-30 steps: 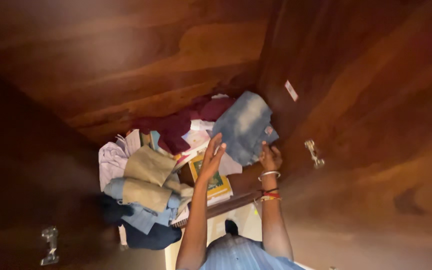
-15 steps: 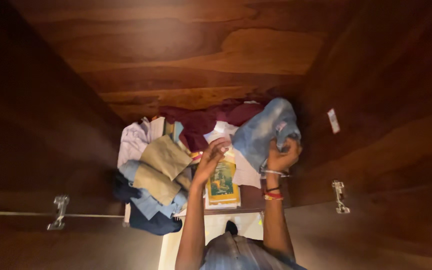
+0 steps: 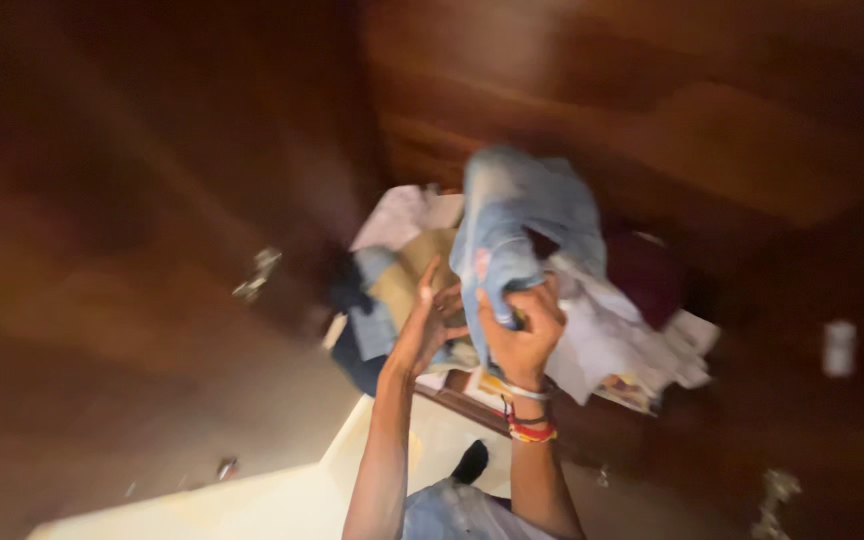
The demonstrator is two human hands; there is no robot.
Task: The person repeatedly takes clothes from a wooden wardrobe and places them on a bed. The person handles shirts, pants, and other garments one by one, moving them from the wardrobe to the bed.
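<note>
The person is lifting the jeans [image 3: 527,225] off a heap of things on a wooden shelf [image 3: 472,400]. The right hand [image 3: 519,335] is clenched on a lower fold of the denim, and the bundle stands up above the pile. The left hand [image 3: 430,322] is open, fingers spread, just beside the cloth and perhaps brushing it (the blur hides the contact). The step in hand looks like a pull clear of the shelf. The next move likely calls for the left hand to close on the loose part so the weight is shared and the papers [image 3: 617,345] beneath do not slide. The denim is pale blue, thick and crumpled. The papers are thin, white and flat. Folded tan cloth [image 3: 414,275] lies to the left, dark maroon fabric [image 3: 644,275] to the right, all against glossy brown wood.
</note>
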